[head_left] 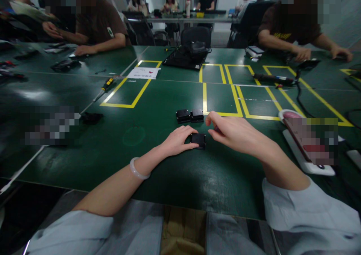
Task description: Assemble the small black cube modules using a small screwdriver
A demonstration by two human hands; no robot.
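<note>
Biggest risk imo: the near black block (198,140) could twist or skid, since the left hand (177,141) seems to pinch just its left end, thumb in front, fingers behind. A careless swing of the right hand (234,132) might also knock the 2 other blocks (183,115), which sit just beyond the left fingers. The pinched block's between both hands, just left of the right thumb, which is parted from its index finger.
</note>
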